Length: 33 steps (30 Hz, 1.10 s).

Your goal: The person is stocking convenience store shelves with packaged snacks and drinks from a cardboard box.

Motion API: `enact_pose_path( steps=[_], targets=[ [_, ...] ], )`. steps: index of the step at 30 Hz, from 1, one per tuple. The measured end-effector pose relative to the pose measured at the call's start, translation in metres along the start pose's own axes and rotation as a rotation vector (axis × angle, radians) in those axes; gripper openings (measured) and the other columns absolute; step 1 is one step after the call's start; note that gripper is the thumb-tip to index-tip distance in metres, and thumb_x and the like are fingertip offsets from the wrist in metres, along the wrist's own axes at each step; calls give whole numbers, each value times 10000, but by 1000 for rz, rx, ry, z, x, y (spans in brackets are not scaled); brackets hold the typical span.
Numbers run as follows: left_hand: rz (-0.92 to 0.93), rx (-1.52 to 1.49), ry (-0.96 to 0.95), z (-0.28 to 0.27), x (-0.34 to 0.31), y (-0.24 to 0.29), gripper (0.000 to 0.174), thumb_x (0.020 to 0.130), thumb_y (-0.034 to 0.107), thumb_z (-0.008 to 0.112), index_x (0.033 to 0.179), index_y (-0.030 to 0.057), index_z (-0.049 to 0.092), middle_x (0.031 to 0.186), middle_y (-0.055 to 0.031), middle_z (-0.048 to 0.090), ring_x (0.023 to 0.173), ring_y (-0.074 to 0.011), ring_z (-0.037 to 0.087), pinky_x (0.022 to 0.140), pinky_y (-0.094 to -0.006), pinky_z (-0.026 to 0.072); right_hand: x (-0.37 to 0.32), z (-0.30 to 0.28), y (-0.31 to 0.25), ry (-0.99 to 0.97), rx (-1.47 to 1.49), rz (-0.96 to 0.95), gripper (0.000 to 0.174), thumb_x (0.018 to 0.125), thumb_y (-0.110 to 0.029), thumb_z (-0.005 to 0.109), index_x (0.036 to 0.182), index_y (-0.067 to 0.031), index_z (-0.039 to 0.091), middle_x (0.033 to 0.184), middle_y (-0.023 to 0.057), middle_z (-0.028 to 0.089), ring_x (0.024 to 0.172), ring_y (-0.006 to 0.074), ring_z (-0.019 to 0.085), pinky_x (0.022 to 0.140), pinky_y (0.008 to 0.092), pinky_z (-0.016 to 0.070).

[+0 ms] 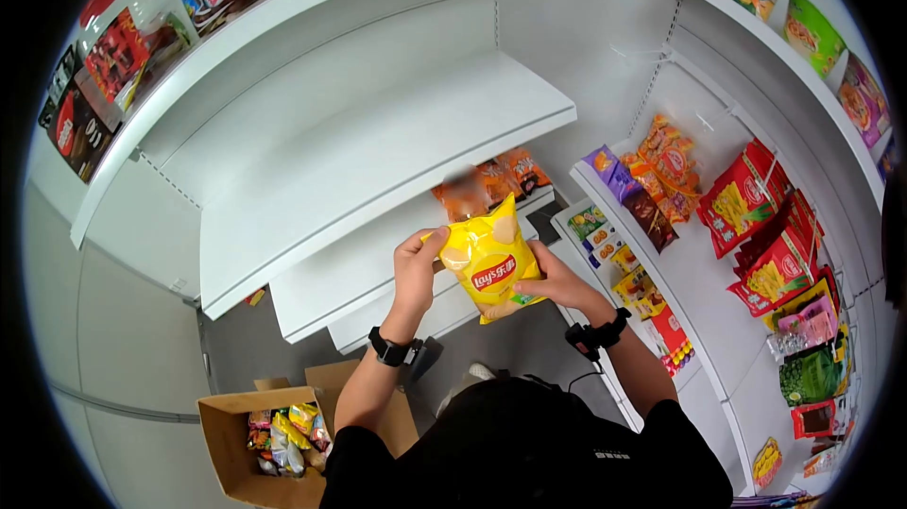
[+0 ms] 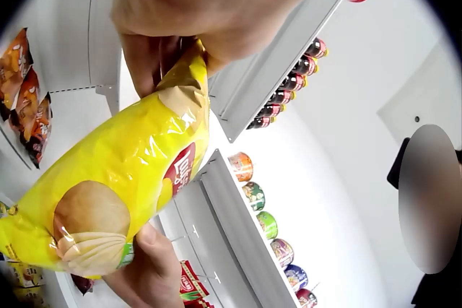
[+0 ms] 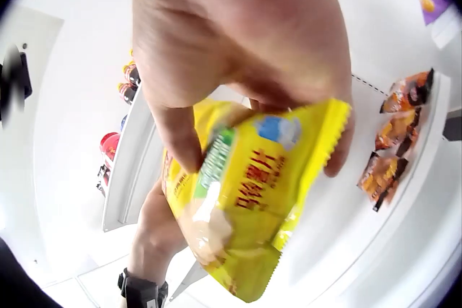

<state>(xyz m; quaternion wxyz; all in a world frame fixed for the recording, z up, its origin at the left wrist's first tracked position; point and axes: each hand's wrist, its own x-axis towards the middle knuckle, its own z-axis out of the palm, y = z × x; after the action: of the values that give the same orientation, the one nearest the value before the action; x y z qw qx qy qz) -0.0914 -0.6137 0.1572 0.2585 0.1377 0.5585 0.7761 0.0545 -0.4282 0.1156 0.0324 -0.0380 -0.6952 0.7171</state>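
A yellow Lay's chip bag is held up between both hands in front of the shelves. The left hand pinches its upper left corner; in the left wrist view the fingers of the left hand grip the gathered edge of the bag. The right hand holds the bag's lower right side. Seen from the right wrist, the thumb and fingers of the right hand close around the bag, whose printed back faces that camera.
White shelves rise ahead, with orange snack bags on a lower level. Red snack bags hang at the right beside shelves of packets. An open cardboard box of mixed snack bags stands on the floor at lower left.
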Motion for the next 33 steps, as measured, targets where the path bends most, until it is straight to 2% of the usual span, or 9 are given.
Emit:
enact_pose_path(
  steps=[3, 7, 10, 16, 17, 19, 21, 22, 33],
  targets=[
    [81, 89, -28, -6, 21, 9, 238, 882, 190, 595, 909, -39, 655, 821, -67, 653, 709, -102, 597, 662, -236, 493, 24, -19, -21, 11, -282, -82, 559, 790, -239, 691, 1238, -16, 443, 1162, 77, 530, 1089, 184, 494, 939, 323, 378],
    [126, 134, -6, -1, 35, 26, 222, 878, 176, 607, 920, -35, 660, 811, -58, 652, 710, -90, 585, 659, -228, 483, 50, -34, -66, -68, -418, -90, 455, 839, -158, 643, 1231, -18, 460, 1129, 61, 545, 1050, 140, 504, 900, 299, 412],
    [161, 146, -2, 6, 42, 42, 216, 880, 171, 605, 928, -32, 662, 809, -54, 652, 714, -90, 585, 662, -231, 485, 75, -40, -73, -97, -256, -89, 409, 850, -112, 624, 1217, -12, 475, 1123, 48, 551, 1007, 114, 518, 843, 267, 436],
    [313, 177, -12, 23, 78, 75, 211, 885, 166, 596, 953, -23, 658, 865, -58, 648, 803, -98, 579, 735, -239, 476, 126, -61, -110, -83, -157, -164, 257, 865, -69, 591, 1099, 11, 520, 876, 15, 609, 732, 58, 553, 639, 214, 449],
    [296, 230, -77, 23, 84, 84, 268, 893, 169, 578, 1078, -23, 601, 1038, -88, 614, 954, -139, 572, 821, -273, 478, 132, -66, -126, -85, -157, -154, 246, 868, -72, 587, 1091, 12, 524, 857, 13, 610, 702, 53, 545, 616, 209, 442],
    [340, 153, -51, 32, 96, 92, 337, 900, 179, 559, 1176, -13, 527, 1149, -109, 558, 1048, -180, 546, 873, -306, 472, 160, -93, -133, -85, -240, -127, 262, 867, -103, 588, 1081, 39, 537, 890, 58, 620, 693, 67, 574, 602, 208, 471],
    [358, 171, -100, 37, 105, 101, 444, 914, 198, 525, 1297, 10, 402, 1300, -141, 447, 1185, -251, 477, 951, -365, 448, 185, -112, -146, -32, -205, -198, 257, 864, -114, 593, 1075, 24, 544, 857, 39, 613, 638, 57, 546, 562, 203, 454],
    [354, 179, -96, 39, 109, 101, 432, 920, 203, 509, 1290, 4, 408, 1295, -149, 453, 1180, -259, 482, 950, -377, 451, 198, -122, -152, -6, -186, -232, 254, 862, -119, 595, 1071, 17, 548, 841, 30, 610, 611, 52, 532, 542, 201, 445],
    [272, 250, 12, 48, 135, 68, 387, 926, 234, 491, 1231, -2, 466, 1224, -150, 514, 1148, -245, 505, 935, -389, 461, 326, -224, -172, 185, -95, -122, 254, 840, -180, 597, 1066, -68, 567, 873, -11, 566, 697, 61, 496, 683, 232, 438]
  ],
)
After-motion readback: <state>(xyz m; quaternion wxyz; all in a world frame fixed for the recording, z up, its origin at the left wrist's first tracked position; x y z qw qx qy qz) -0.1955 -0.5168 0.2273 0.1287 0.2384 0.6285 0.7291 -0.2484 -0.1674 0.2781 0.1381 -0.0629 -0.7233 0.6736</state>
